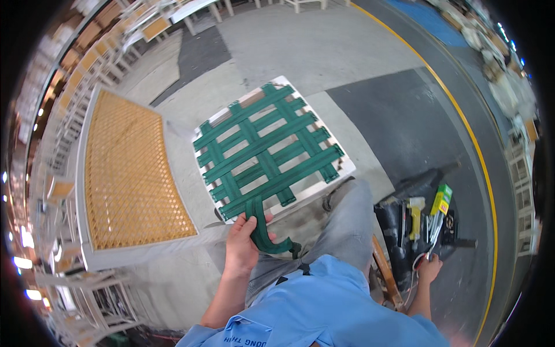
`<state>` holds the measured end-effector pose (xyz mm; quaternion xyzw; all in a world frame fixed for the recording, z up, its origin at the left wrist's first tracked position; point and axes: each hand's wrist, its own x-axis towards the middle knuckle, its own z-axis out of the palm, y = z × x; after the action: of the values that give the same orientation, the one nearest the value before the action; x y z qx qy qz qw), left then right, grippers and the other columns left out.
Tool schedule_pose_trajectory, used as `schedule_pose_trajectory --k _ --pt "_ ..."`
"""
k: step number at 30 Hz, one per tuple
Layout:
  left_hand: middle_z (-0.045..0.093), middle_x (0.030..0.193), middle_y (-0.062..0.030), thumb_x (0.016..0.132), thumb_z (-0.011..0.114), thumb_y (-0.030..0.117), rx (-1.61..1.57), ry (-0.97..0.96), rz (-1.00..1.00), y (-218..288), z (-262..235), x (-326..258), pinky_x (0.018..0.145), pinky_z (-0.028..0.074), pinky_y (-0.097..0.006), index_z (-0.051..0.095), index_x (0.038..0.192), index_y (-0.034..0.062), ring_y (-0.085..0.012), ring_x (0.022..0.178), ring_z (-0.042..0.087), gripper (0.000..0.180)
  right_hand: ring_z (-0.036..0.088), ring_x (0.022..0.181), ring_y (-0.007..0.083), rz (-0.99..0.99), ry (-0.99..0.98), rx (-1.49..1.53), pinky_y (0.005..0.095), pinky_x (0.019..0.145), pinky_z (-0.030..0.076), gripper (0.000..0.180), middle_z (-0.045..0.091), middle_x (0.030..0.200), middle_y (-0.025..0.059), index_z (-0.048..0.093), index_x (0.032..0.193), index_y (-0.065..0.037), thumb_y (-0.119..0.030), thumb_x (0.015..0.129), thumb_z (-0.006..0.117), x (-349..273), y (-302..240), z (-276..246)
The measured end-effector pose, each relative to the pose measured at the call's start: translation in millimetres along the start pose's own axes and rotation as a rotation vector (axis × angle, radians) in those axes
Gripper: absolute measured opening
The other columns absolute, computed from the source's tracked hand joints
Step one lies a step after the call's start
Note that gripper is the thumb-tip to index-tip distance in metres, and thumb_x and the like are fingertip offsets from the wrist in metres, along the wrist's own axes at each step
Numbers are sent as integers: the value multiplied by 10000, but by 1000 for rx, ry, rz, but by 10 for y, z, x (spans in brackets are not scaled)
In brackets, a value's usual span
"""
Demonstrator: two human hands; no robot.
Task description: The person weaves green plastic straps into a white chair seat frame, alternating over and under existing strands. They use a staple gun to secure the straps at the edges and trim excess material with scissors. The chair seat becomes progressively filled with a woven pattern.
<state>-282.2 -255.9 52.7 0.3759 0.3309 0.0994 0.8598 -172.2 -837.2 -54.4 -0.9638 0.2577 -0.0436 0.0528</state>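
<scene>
My left hand [245, 234] is closed round a loose length of green webbing strap [258, 222], whose tail hangs down in front of my lap. Just beyond it is a white chair seat frame [345, 170], crossed by woven green webbing [263, 150]. A caned chair back [130, 173], yellow in a white frame, stands to the left of the seat. Down at my right, my right hand [428, 269] is closed on scissors [417, 261] with a red handle, partly hidden by the fingers. They are at the near edge of a dark tool holder [394, 237].
The holder carries a yellow tool [415, 217], thin metal strips [433, 228] and a green-and-yellow box [443, 198]. A wooden bar [386, 272] stands between my leg and the holder. Rows of chairs [87, 63] line the left; a yellow floor line [462, 118] curves along the right.
</scene>
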Motion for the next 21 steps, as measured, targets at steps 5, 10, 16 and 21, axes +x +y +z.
schedule_pose_trajectory --k 5,10,16,21 --pt "686 1285 -153 1096 430 134 -53 56 -39 -25 -100 8 752 622 -439 529 1379 22 -289 801 728 320 719 949 245 -597 -115 636 350 844 562 234 741 1081 150 705 1195 0 -101 987 663 6 -1515 3" --pt "668 1332 -107 1090 414 117 -123 145 -62 -19 -142 483 788 597 -458 520 1408 27 -321 862 721 347 655 1139 262 210 -1447 1169 399 892 573 680 625 1326 187 488 1449 -27 -414 959 757 -1076 -3494 90" --pt "607 1250 -231 1076 367 65 -194 226 -109 138 62 837 810 632 -577 468 1373 -62 -407 941 714 339 564 950 203 483 -1225 1723 377 872 522 520 547 1065 52 575 1295 -157 -419 911 807 -1507 -4354 590" --pt "584 1254 -280 1036 372 1 -262 260 -146 241 41 1040 858 636 -588 439 1341 -89 -420 934 707 326 515 827 177 524 -1212 1699 374 784 515 331 491 932 15 587 1216 -180 -359 977 730 -1595 -4363 634"
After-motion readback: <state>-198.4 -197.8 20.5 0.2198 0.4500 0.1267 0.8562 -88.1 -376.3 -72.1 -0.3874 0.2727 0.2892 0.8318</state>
